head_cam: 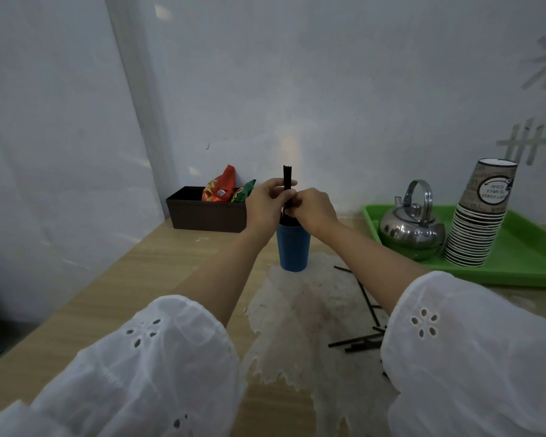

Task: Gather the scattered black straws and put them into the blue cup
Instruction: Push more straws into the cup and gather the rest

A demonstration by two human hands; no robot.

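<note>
- Pale walls meet in a corner behind a wood-grain bench (145, 279), whose middle carries a worn, whitish patch.
- At 12 o'clock from the person the blue cup (293, 247) stands upright on the bench, at the far edge of that patch.
- Both hands are closed around one upright bundle of black straws (287, 181) directly over the cup: the left hand (264, 205) pinches it from 9 o'clock, the right hand (312, 209) wraps it from 3 o'clock.
- Bundle tops stand clear above the fingers; the lower ends appear to sit already inside the cup's mouth, though the hands hide the rim.
- More loose straws (360, 342) lie on the bench at 4 o'clock from the cup, partly hidden under the right sleeve, with another long one (368, 301) slanting towards them.
- Off at 3 o'clock a green tray (533, 266) holds a steel kettle (412, 228) and a leaning stack of paper cups (479, 222); at 10 o'clock a dark box (205, 212) holds snack packets.
- Judged step: seating this bundle in the cup, with the task perhaps halfway along.
- To do it well, keep the bundle vertical and centred, let the ends touch bottom before loosening the fingers, and release gently so no straw springs out.
- A light cup could tip if the bundle is pushed sideways, so steadying pressure should go straight down.
</note>
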